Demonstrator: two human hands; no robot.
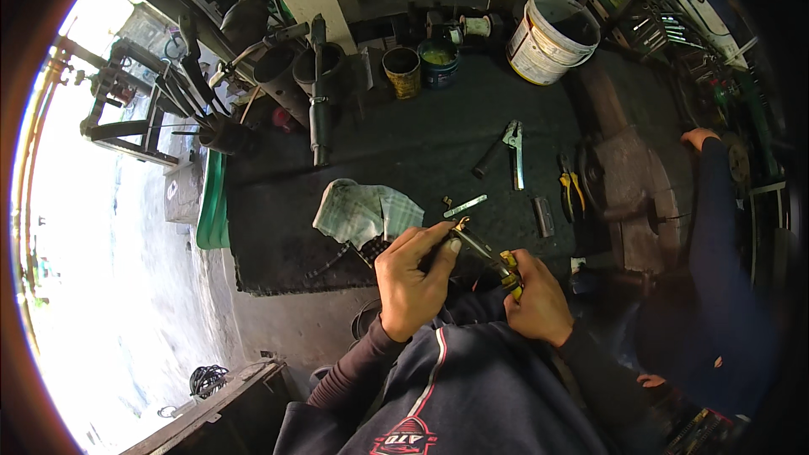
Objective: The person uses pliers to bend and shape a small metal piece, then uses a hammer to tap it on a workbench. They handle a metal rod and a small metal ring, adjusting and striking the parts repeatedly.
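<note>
My left hand (417, 278) pinches a small brass-coloured piece (461, 225) between thumb and fingers, at the far end of a slim metal rod (478, 244). Closed around a hand tool with yellow-and-black grips (511, 276) is my right hand (539, 302), at the rod's near end; the fingers hide how tool and rod meet. Just beyond my left hand lie a crumpled checked rag (362, 206), a short flat metal strip (466, 206) and a tiny brass-coloured bit (447, 200). All rest on a dark-covered bench (278, 236).
Farther right lie locking pliers (516, 156), yellow-handled pliers (571, 188) and a dark cylinder (543, 216). A white bucket (552, 38) and two small cans (402, 73) stand at the back. Beside a bulky metal part (640, 194), another person's arm (716, 211) reaches in.
</note>
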